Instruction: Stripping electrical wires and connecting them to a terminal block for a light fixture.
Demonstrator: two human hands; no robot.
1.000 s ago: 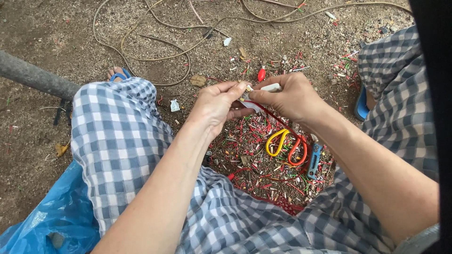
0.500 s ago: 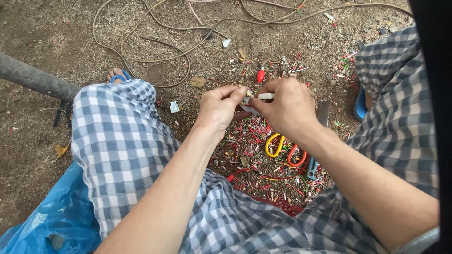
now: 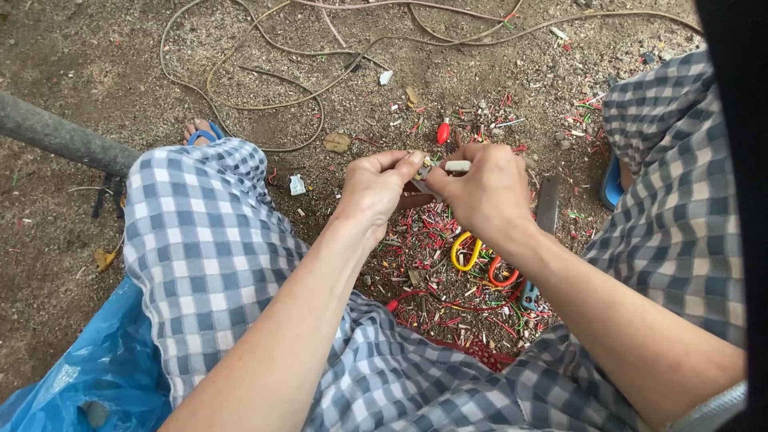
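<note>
Soft, even daylight without glare lies over the gritty brown dirt ground [image 3: 96, 64], throwing only faint shadow under the blue-and-white checked cloth knee [image 3: 200, 232], while the picture stays fairly sharp, though beyond that knee a black band at the right edge is perhaps blurred.
</note>
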